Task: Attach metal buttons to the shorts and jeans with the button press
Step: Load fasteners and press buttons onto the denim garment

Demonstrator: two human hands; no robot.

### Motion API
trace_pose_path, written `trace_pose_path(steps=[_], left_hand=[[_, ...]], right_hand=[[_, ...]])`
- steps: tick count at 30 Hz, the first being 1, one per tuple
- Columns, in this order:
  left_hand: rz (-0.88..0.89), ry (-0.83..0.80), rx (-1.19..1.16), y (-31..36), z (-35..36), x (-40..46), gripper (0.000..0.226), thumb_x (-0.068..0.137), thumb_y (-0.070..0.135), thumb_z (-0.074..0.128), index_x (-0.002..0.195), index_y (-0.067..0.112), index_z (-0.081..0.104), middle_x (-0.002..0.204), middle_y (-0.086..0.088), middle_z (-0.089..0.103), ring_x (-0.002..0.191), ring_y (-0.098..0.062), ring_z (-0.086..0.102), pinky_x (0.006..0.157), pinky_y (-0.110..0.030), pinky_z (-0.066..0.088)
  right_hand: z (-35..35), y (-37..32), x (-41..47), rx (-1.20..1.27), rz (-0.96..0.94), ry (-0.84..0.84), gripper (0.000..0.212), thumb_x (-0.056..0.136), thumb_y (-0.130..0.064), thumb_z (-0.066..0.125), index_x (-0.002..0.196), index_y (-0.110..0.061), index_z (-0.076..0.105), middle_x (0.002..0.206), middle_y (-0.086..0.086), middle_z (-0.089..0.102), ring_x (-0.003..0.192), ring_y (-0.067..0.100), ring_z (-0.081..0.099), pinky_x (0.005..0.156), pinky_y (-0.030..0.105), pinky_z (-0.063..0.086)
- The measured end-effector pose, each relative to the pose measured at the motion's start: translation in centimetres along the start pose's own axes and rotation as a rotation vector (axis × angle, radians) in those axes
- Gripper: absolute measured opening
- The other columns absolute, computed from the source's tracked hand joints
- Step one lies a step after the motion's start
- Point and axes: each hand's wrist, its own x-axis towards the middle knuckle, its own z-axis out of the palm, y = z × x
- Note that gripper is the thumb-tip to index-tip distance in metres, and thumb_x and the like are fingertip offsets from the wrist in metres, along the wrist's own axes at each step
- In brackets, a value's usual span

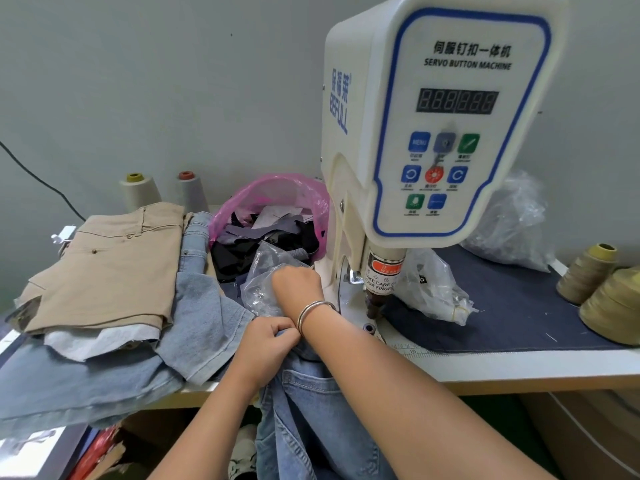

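My left hand (266,342) grips a fold of the blue jeans (311,410), which hang over the table's front edge below the button press (433,133). My right hand (298,282), a bangle on its wrist, reaches into a clear plastic bag (258,289) holding small metal buttons; its fingertips are hidden inside the bag. The press's punch (375,306) stands just right of my right wrist with nothing under it. Khaki shorts (110,265) lie stacked on light denim shorts (201,323) at the left.
A pink bag of fabric scraps (277,202) sits behind the clear bag. Two thread cones (140,192) stand by the wall, more cones (588,271) at the right. A dark denim cloth (512,306) carries another clear bag (436,292). The table edge (519,372) runs in front.
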Motion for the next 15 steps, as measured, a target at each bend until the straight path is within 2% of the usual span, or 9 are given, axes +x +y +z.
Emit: trace_pose_path(steps=[2, 5, 9, 13, 15], left_hand=[[0.007, -0.006, 0.005, 0.0, 0.1, 0.0, 0.023, 0.065, 0.018, 0.05, 0.047, 0.013, 0.038, 0.051, 0.005, 0.033, 0.053, -0.006, 0.031, 0.051, -0.021, 0.024], [0.013, -0.019, 0.004, 0.1, 0.1, 0.0, 0.022, 0.065, 0.018, 0.05, 0.047, 0.015, 0.038, 0.052, 0.005, 0.032, 0.053, -0.005, 0.029, 0.05, -0.019, 0.024], [0.028, -0.023, -0.029, 0.0, 0.0, 0.1, 0.023, 0.067, 0.016, 0.05, 0.047, 0.013, 0.039, 0.053, 0.003, 0.035, 0.054, -0.006, 0.032, 0.052, -0.02, 0.025], [0.023, -0.01, -0.106, 0.0, 0.1, 0.2, 0.025, 0.07, 0.016, 0.049, 0.055, -0.004, 0.053, 0.056, -0.011, 0.046, 0.058, -0.013, 0.041, 0.058, -0.029, 0.032], [0.033, 0.0, -0.122, -0.1, 0.0, 0.3, 0.028, 0.071, 0.016, 0.05, 0.062, -0.008, 0.061, 0.059, -0.019, 0.056, 0.061, -0.014, 0.048, 0.06, -0.03, 0.038]], right_hand=[[0.1, 0.0, 0.0, 0.025, 0.025, 0.022, 0.027, 0.091, 0.002, 0.043, 0.111, -0.008, 0.059, 0.111, 0.007, 0.065, 0.101, 0.026, 0.065, 0.07, 0.032, 0.045], [0.4, 0.1, -0.2, 0.063, 0.03, 0.049, 0.027, 0.093, -0.001, 0.039, 0.114, -0.007, 0.055, 0.113, 0.008, 0.063, 0.101, 0.027, 0.063, 0.066, 0.032, 0.04], [0.3, 0.5, -0.4, 0.222, 0.101, 0.005, 0.023, 0.095, -0.009, 0.042, 0.115, -0.007, 0.054, 0.114, 0.011, 0.061, 0.102, 0.03, 0.06, 0.074, 0.035, 0.044], [-1.0, 0.9, -1.9, 0.64, 0.302, 0.111, 0.016, 0.093, -0.017, 0.048, 0.094, -0.007, 0.06, 0.098, 0.011, 0.061, 0.089, 0.026, 0.057, 0.074, 0.033, 0.044], [-1.9, 0.6, -3.6, 0.858, 0.351, 0.23, 0.011, 0.088, -0.016, 0.056, 0.077, -0.013, 0.057, 0.081, 0.001, 0.06, 0.075, 0.014, 0.055, 0.066, 0.02, 0.041]])
